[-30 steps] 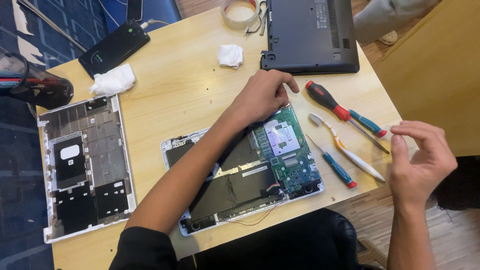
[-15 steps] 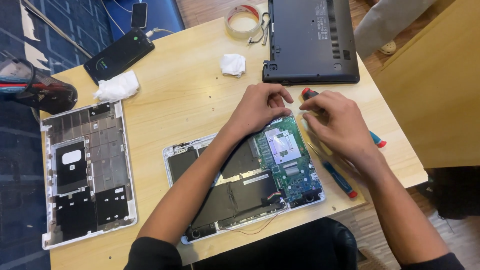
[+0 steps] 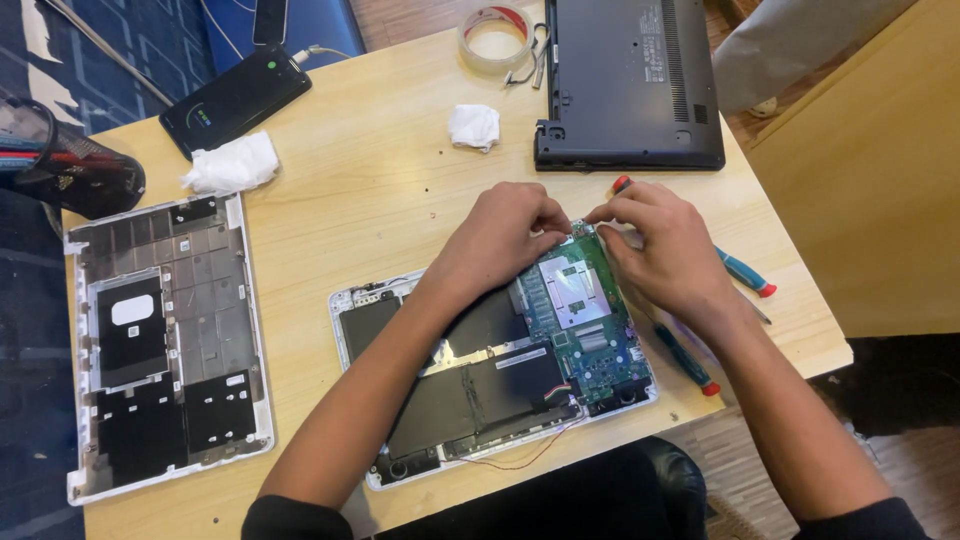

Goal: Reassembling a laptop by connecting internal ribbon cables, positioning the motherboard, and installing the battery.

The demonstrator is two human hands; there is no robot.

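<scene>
The green circuit board (image 3: 580,310) sits in the opened white laptop base (image 3: 490,375) near the front edge of the pale wooden worktop (image 3: 380,200). Both hands meet at its far corner: the left hand (image 3: 505,235) and right hand (image 3: 665,250) pinch with fingertips at something too small to tell. This looks like freeing a connector or screw there; a careful, fine grip is called for next. Screwdrivers (image 3: 745,272) lie just beside the right hand.

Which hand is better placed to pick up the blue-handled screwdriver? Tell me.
Right, probably. The right hand sits beside the blue-handled screwdriver at the table's right edge; the left hand lies across the open laptop, farther off.
</scene>
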